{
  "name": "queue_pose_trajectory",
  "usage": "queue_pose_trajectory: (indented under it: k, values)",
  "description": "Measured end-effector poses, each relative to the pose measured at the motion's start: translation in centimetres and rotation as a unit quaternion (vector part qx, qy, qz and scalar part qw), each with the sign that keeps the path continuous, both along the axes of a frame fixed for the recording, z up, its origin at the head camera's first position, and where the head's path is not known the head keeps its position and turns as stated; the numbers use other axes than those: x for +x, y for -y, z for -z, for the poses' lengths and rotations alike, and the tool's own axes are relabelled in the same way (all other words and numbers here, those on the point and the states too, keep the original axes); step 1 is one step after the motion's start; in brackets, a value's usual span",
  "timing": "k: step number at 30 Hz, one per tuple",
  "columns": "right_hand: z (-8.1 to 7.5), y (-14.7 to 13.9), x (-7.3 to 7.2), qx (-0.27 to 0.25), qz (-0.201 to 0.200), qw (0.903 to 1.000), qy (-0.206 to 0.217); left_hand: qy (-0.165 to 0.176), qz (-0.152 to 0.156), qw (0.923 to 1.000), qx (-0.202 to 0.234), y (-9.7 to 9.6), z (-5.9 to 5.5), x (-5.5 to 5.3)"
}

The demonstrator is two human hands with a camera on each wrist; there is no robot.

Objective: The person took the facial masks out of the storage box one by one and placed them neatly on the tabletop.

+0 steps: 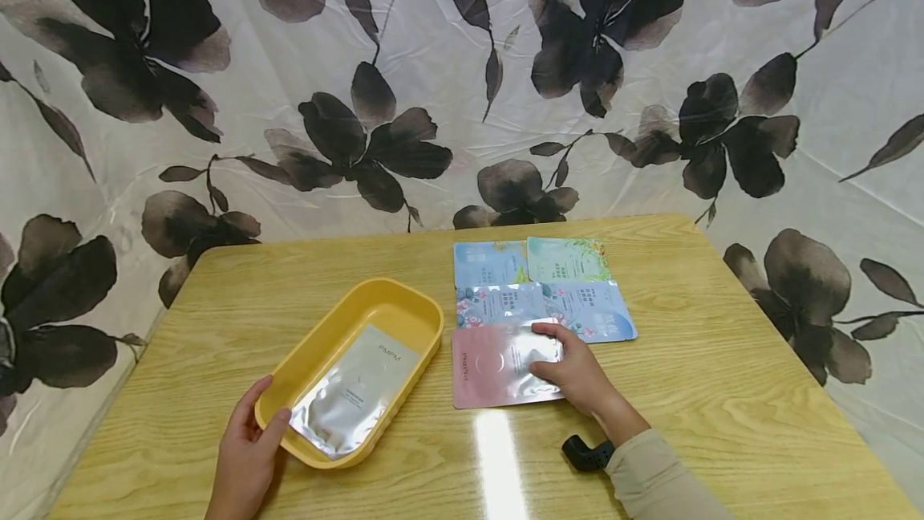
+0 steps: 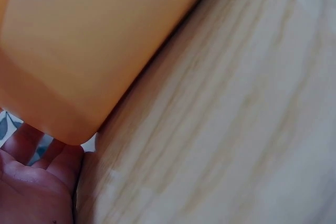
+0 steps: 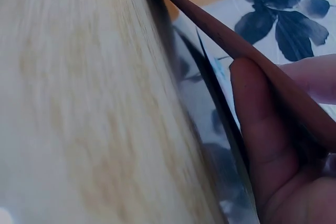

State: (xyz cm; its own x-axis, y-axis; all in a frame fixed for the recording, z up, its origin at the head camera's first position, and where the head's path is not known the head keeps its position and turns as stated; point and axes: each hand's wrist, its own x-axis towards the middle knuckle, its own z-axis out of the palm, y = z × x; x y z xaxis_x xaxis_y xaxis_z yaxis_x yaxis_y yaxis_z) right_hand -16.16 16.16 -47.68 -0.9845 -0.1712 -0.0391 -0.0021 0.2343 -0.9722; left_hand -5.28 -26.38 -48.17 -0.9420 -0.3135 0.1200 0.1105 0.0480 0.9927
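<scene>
In the head view, my left hand (image 1: 248,446) grips the near left corner of a yellow oblong tray (image 1: 397,307), its thumb over the rim. A silver and pale sheet mask packet (image 1: 354,392) lies flat inside. The left wrist view shows fingers beside the tray's outer wall (image 2: 79,61). Right of the tray, my right hand (image 1: 581,375) pinches the right side of a pink sheet mask packet (image 1: 489,367). In the right wrist view the packet's thin edge (image 3: 210,27) runs between thumb and finger, tilted off the table. A shiny dark-edged surface lies below it; what it is I cannot tell.
Behind the pink packet lie several more packets: a blue one (image 1: 487,263), a green one (image 1: 566,259), and flowered blue ones (image 1: 592,311) in front. The wooden table (image 1: 722,392) meets a floral cloth (image 1: 447,62) at its back. A black wrist device (image 1: 585,453) sits by the right sleeve.
</scene>
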Motion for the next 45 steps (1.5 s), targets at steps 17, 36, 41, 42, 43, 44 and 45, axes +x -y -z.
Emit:
queue_pose_trajectory:
  k: [17,36,41,42,43,44,45]
  values:
    - [-0.3,-0.1,0.4,0.102,-0.006,0.9941,-0.036,0.012,-0.001,0.9999,-0.004,-0.1,-0.1,0.0]
    - [-1.0,-0.9,0.3,0.197,0.012,0.9794,-0.043,0.007,0.000,1.0000,-0.002,-0.1,-0.1,0.0]
    - [-1.1,-1.5,0.1,0.186,0.023,0.9817,-0.030,0.013,-0.002,0.9999,-0.005,-0.1,0.0,0.0]
    - [-1.1,-1.6,0.0,0.187,0.025,0.9816,-0.031,0.013,-0.001,0.9999,-0.005,-0.1,0.0,0.0]
    - [-1.2,-1.7,0.0,0.187,0.027,0.9815,-0.031,0.014,-0.001,0.9999,-0.005,-0.1,0.0,0.0]
    - [-1.2,-1.8,0.0,0.185,0.028,0.9818,-0.031,0.014,-0.001,0.9999,-0.006,-0.1,0.0,0.0]
    - [-1.2,-1.8,0.0,0.185,0.028,0.9819,-0.032,0.014,-0.001,0.9999,-0.006,-0.1,0.0,0.0]
